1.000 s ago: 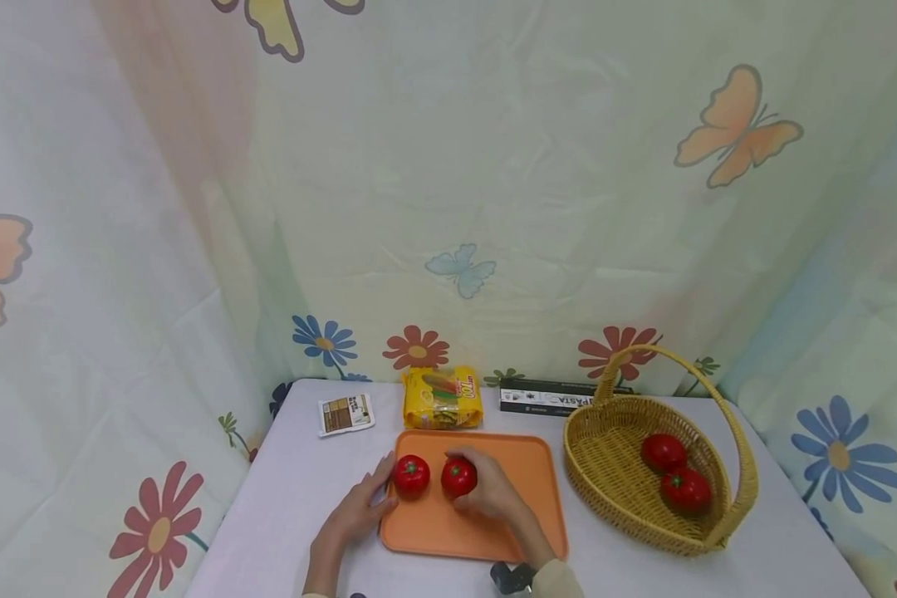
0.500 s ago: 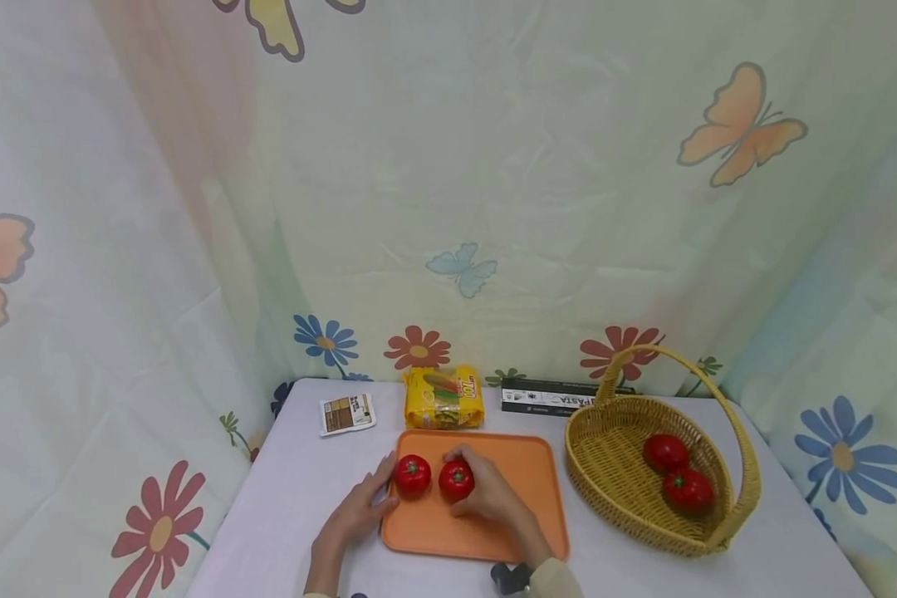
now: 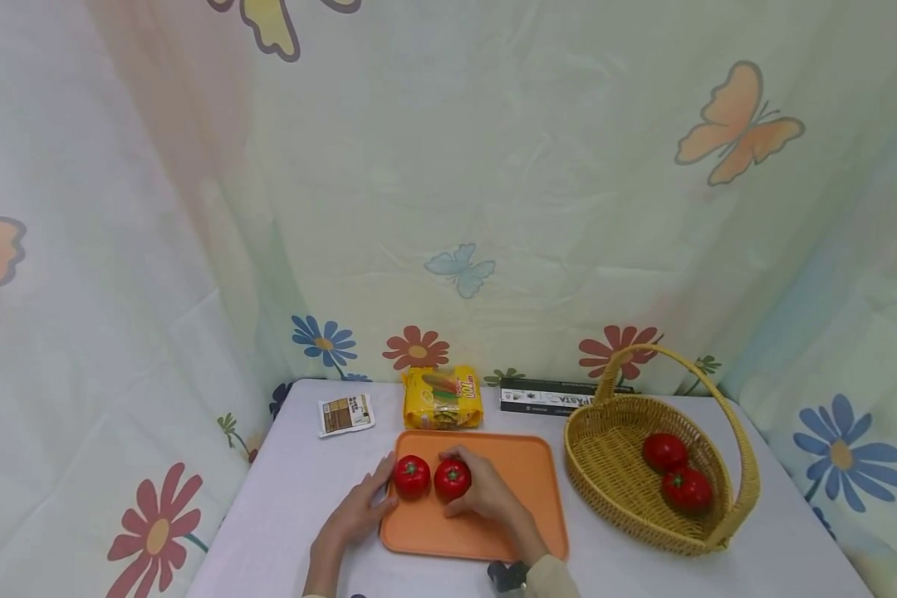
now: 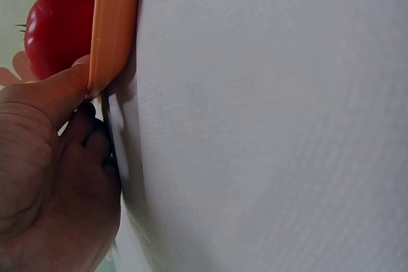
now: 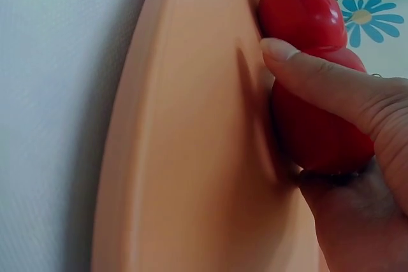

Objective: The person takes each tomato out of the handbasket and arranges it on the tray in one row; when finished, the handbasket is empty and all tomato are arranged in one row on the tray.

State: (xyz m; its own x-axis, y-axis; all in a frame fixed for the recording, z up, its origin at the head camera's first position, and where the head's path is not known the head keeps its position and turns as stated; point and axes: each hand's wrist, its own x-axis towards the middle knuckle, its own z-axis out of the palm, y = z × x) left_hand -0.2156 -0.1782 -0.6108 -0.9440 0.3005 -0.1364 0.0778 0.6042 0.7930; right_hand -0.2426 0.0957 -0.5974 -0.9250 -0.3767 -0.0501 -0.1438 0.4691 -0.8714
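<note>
A glossy red tomato (image 3: 451,480) sits pinched in the right hand (image 3: 487,492), left hand (image 3: 359,505) spread against the tray (image 3: 531,486), basket (image 3: 605,461) visible only in the head view.

Two tomatoes (image 3: 452,477) on the one tray (image 3: 519,490), plus two more red fruits (image 3: 688,488) in the one basket (image 3: 601,465), so four red ones all up. Packets come to two: one yellow packet (image 3: 443,399), one white packet (image 3: 346,414). The pasta box (image 3: 538,397)… could be one or a stack, can't tell tbh. Two hands, left hand (image 3: 359,508) and right hand (image 3: 486,492). Oh, and four butterflies (image 3: 459,270) on the backdrop (image 3: 359,166), two cut off by the edges.
</note>
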